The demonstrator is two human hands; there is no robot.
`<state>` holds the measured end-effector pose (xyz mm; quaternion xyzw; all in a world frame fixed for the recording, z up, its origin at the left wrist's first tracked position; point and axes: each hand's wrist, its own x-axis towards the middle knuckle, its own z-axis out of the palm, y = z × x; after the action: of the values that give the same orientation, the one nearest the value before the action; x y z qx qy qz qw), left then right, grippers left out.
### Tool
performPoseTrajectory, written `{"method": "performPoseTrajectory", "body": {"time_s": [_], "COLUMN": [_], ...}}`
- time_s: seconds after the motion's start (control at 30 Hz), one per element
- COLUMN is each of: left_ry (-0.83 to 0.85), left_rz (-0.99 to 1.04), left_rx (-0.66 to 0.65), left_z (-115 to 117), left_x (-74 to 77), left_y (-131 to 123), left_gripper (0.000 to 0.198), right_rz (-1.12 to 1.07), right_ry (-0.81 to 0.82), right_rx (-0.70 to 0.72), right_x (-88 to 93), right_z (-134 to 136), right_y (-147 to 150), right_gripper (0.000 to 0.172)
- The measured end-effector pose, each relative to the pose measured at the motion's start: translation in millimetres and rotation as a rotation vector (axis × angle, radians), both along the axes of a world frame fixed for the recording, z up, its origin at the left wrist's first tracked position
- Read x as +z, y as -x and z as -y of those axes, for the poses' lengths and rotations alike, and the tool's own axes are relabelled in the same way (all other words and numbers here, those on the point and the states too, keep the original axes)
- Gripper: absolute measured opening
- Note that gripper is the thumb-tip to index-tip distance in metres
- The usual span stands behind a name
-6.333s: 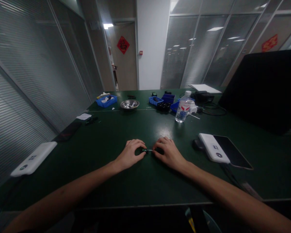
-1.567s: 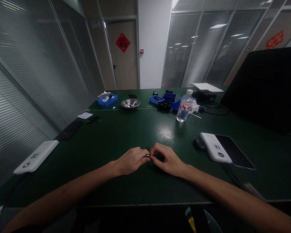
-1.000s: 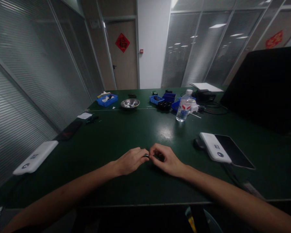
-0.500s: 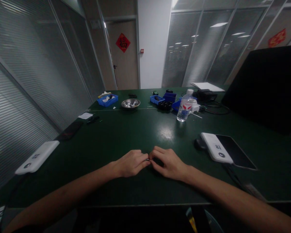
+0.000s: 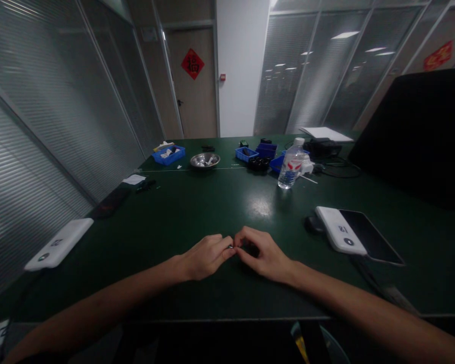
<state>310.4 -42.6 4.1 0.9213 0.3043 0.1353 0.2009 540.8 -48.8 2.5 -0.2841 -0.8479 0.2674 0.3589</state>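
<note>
Over the near middle of the dark green table (image 5: 167,212), my left hand (image 5: 208,257) and my right hand (image 5: 263,254) meet fingertip to fingertip. A small shiny metal piece (image 5: 231,246) shows at the left fingertips; its kind is too small to make out. My left hand is closed, its thumb and forefinger pinched on that piece. My right hand is curled, thumb and forefinger pressed together right beside the piece. Whatever lies between the right fingertips is hidden.
To the right lie a white power bank (image 5: 339,230), a dark-screened phone or tablet (image 5: 369,236) and a black mouse (image 5: 313,224). A water bottle (image 5: 290,167) stands behind. Farther back are a metal bowl (image 5: 205,161) and blue trays (image 5: 169,156). Another white power bank (image 5: 59,243) lies left.
Both hands stay together at nearly the same place. The right fingers have shifted slightly, and less of the shiny piece shows. The view has tilted a little.
</note>
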Motion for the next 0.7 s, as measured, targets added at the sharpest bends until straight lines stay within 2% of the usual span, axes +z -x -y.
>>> {"method": "performPoseTrajectory", "body": {"time_s": [0.13,0.33,0.4,0.7], "left_ry": [-0.014,-0.058,-0.059,0.024], "left_rz": [0.009,-0.076,-0.088,0.000], "left_rx": [0.007,-0.042,-0.062,0.001], "left_z": [-0.5,-1.5,-1.1,1.7], "left_x": [-2.0,1.0,3.0,1.1], "left_y": [-0.6,-2.8,-3.2,-1.7], "left_gripper": [0.037,0.034,0.034,0.038], "right_rz": [0.007,0.314,0.358,0.108], "right_ry": [-0.014,-0.164,-0.198,-0.089], "right_rx": [0.003,0.057,0.067,0.047], "right_x": [-0.2,6.5,7.9,3.7], "right_z": [-1.2,-3.4,-2.9,-0.9], "right_y": [-0.8,-8.2,-9.0,-4.3], "right_gripper": [0.004,0.008,0.008,0.006]}}
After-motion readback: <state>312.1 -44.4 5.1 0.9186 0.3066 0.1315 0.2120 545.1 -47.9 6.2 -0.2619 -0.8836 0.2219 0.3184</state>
